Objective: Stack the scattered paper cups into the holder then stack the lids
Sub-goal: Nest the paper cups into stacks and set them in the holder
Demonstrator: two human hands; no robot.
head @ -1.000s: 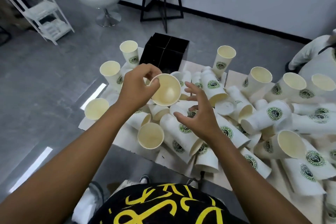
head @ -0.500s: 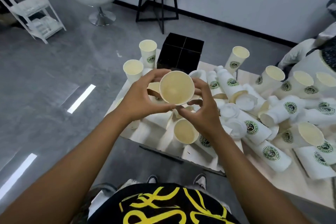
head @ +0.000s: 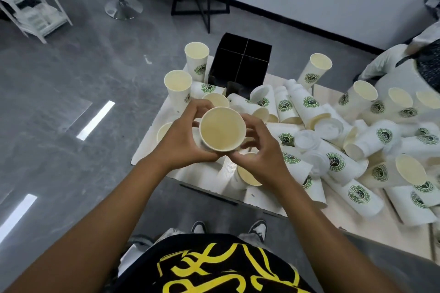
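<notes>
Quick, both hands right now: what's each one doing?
Left hand: grips the paper cup.
Right hand: fingers curled round the same cup.

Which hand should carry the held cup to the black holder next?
Left, probably. The left hand wraps the held cup from the side, and the black holder lies up and ahead. The right hand only steadies the cup's other side.

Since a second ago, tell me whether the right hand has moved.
Yes. The right hand has come up off the pile of lying cups to the held cup, nearer the black holder.
</notes>
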